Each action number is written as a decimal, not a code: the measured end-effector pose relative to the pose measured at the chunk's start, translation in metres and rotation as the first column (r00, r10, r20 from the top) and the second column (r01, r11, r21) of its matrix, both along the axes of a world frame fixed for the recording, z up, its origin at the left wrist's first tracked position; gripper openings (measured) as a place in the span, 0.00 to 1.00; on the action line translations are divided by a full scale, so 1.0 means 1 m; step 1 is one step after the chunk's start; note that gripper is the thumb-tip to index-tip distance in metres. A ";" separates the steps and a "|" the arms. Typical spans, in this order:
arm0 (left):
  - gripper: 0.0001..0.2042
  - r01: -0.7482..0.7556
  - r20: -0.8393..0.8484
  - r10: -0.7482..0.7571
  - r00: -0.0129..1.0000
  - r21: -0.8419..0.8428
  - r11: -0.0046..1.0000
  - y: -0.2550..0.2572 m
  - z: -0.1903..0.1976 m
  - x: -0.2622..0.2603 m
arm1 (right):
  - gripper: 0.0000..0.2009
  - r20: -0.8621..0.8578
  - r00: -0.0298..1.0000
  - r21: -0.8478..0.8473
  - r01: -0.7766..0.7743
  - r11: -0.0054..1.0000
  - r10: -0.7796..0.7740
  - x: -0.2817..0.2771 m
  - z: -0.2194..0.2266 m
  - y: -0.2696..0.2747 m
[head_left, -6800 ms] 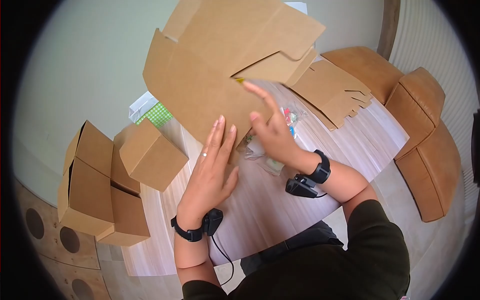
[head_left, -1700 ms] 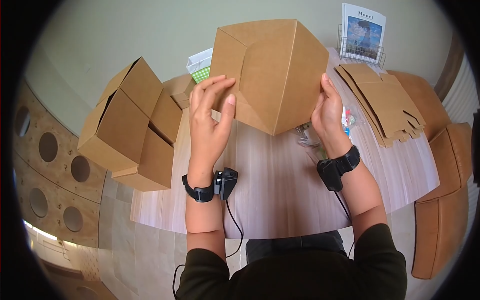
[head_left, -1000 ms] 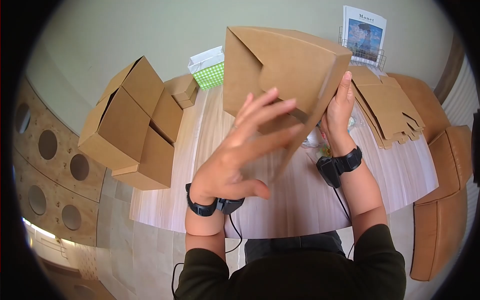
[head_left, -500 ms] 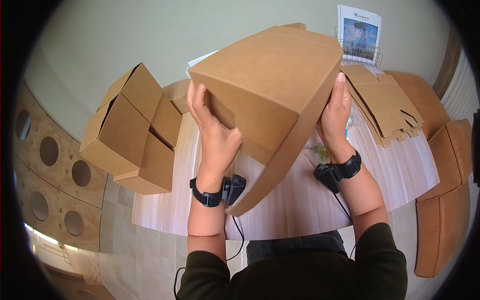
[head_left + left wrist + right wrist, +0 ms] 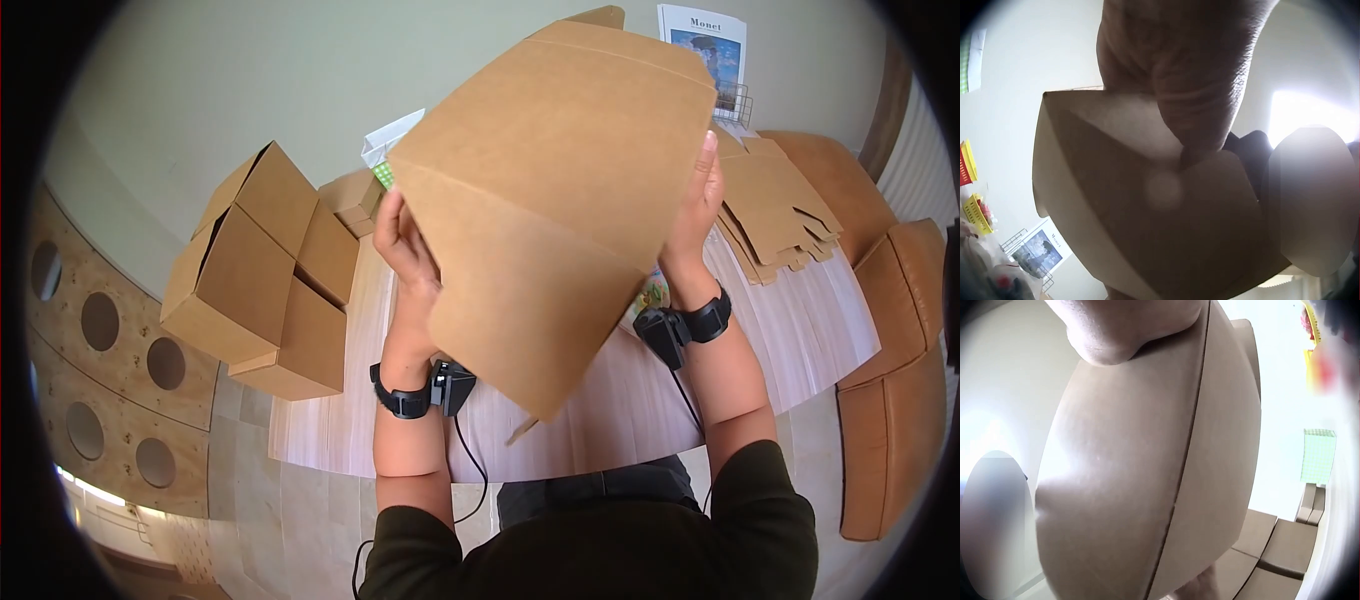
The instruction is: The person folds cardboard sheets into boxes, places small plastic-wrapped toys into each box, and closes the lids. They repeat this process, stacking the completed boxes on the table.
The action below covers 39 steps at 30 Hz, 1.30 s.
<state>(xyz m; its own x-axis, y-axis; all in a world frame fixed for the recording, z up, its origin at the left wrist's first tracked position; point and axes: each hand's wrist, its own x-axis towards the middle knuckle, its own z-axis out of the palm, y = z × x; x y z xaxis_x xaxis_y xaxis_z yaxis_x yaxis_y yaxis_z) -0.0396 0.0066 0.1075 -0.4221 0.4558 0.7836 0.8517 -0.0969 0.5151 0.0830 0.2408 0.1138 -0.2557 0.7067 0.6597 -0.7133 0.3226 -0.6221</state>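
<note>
Both hands hold a brown cardboard box point(image 5: 560, 150) up above the table, with a loose panel point(image 5: 540, 290) hanging down toward the person. At its left side, the left hand point(image 5: 405, 245) grips the box, partly hidden behind the panel; in the left wrist view the thumb point(image 5: 1200, 119) lies against the cardboard. On the opposite side the right hand point(image 5: 695, 215) supports it, thumb up along the edge and fingers mostly hidden. Seen from the right wrist, the palm point(image 5: 1129, 331) sits against a smooth box wall point(image 5: 1116, 462). Each wrist wears a black strapped camera.
Several folded boxes point(image 5: 260, 280) stand stacked at the table's left. Flat cardboard sheets point(image 5: 780, 200) lie at the right. Behind are a green checked bag point(image 5: 385, 172) and a wire rack with a Monet print point(image 5: 712, 60). A brown leather sofa point(image 5: 885, 380) stands right of the table point(image 5: 330, 440).
A flat cardboard blank has become a folded box. Over the last second the left hand has come back to its left side, and the box has turned, its loose panel tipping toward the person.
</note>
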 end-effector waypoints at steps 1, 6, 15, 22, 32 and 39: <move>0.48 0.026 -0.023 -0.027 0.999 -0.035 0.999 -0.003 0.004 0.010 | 0.23 -0.023 1.000 -0.028 0.013 1.000 -0.013 0.000 0.001 0.003; 0.44 0.184 -0.070 -0.208 0.976 -0.256 0.949 -0.007 0.027 0.053 | 0.23 -0.075 0.993 -0.051 -0.100 0.994 0.096 0.013 0.007 0.030; 0.38 0.145 -0.083 -0.201 0.976 -0.439 0.886 0.027 0.021 0.088 | 0.39 0.425 0.863 0.192 -0.382 0.904 0.274 -0.015 -0.020 -0.020; 0.37 -0.209 -0.418 0.023 0.908 -0.406 0.890 0.032 0.012 0.071 | 0.43 0.380 0.710 0.161 -0.682 0.713 0.593 0.010 -0.013 -0.063; 0.34 -0.076 -0.334 -0.114 0.936 -0.506 0.859 0.035 0.015 0.083 | 0.33 0.369 0.882 -0.326 -0.170 0.930 0.291 0.015 -0.002 -0.016; 0.28 -0.226 -0.352 0.010 0.936 -0.578 0.784 0.010 0.022 0.064 | 0.29 0.139 0.919 -0.505 -0.254 0.825 0.368 0.041 -0.033 0.166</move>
